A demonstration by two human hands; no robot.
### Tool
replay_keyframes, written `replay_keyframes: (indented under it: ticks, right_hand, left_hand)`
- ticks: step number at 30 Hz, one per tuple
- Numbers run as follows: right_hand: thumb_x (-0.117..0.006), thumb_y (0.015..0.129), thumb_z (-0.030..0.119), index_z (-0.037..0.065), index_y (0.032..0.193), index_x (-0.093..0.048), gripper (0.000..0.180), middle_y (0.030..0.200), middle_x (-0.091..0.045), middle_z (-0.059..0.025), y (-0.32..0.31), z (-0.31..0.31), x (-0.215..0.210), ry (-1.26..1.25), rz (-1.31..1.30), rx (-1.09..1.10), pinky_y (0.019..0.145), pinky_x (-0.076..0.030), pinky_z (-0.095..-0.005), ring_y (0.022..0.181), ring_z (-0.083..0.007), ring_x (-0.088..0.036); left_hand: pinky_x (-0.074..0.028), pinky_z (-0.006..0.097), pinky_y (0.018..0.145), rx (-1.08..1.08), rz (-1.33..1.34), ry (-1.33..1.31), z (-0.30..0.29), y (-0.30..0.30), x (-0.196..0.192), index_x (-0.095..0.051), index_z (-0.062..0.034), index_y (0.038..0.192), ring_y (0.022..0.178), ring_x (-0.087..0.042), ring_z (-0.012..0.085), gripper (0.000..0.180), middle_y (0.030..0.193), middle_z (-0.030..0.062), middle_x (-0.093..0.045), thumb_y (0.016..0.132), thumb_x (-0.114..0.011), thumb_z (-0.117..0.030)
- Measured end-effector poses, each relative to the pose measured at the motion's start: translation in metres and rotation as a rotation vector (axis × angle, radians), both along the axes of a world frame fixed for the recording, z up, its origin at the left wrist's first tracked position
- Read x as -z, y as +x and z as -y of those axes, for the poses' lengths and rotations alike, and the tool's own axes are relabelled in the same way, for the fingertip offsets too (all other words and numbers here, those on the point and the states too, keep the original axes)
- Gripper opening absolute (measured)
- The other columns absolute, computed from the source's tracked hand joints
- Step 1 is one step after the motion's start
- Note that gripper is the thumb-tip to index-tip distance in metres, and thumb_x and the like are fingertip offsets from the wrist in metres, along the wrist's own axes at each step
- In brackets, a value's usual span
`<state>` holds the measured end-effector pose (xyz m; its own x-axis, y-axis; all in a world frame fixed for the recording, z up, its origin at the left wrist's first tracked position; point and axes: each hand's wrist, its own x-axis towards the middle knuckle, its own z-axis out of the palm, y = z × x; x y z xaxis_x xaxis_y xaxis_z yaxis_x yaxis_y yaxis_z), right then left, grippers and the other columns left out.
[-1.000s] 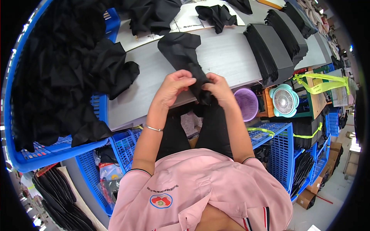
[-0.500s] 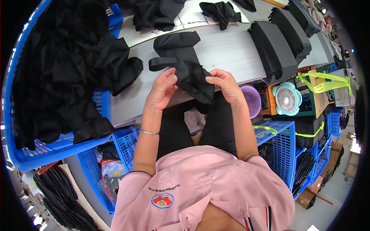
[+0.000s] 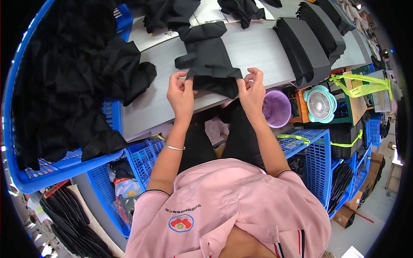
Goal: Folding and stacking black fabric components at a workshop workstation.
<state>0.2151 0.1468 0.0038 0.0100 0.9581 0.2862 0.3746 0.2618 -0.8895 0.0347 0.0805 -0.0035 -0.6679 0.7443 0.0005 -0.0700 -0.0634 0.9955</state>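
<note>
A piece of black fabric point(image 3: 211, 53) with a strap-like loop on its left side lies over the near edge of the grey table. Its near end is spread into an open mouth, held up between my two hands. My left hand point(image 3: 181, 88) pinches the left corner of that edge, thumb on top. On the opposite corner my right hand point(image 3: 251, 86) pinches the cloth between thumb and fingers. The far end of the piece rests folded on the tabletop.
A big blue basket point(image 3: 26, 182) heaped with black cloth stands at the left. Stacked black pieces point(image 3: 305, 51) sit on the table's right. Beside the table are a purple basket point(image 3: 276, 109) and a small teal fan point(image 3: 320, 105). More black cloth point(image 3: 170, 13) lies at the back.
The bunched, twisted fabric is now straightened out and its near edge stretched wide between both hands. My left hand has shifted slightly right, and the fabric's far end has moved farther away.
</note>
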Motion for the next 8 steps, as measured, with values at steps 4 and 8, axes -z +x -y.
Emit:
replay_keyframes:
  ticks: [4,8]
  right_hand:
    - [-0.072,0.085,0.01,0.003,0.103,-0.06,0.023,0.073,-0.06,-0.0111,0.001,0.007,0.028,0.111,0.227,-0.015,0.058,-0.048,-0.0374,0.058,-0.0279,-0.058]
    - [-0.071,0.085,0.009,0.003,0.104,-0.06,0.022,0.07,-0.06,-0.0117,0.008,0.009,0.024,0.012,0.224,-0.141,0.058,-0.048,-0.0376,0.059,-0.0279,-0.06]
  left_hand:
    - [-0.042,0.02,0.057,0.012,-0.155,0.013,0.002,0.022,0.007,-0.057,-0.0026,0.111,0.058,-0.05,0.004,0.032,0.067,-0.0012,-0.056,0.085,-0.075,-0.007]
    - [-0.046,0.024,0.058,0.14,-0.448,-0.184,0.007,0.006,0.006,-0.056,-0.0082,0.12,0.06,-0.052,0.0053,0.042,0.067,-0.0015,-0.056,0.084,-0.076,-0.007]
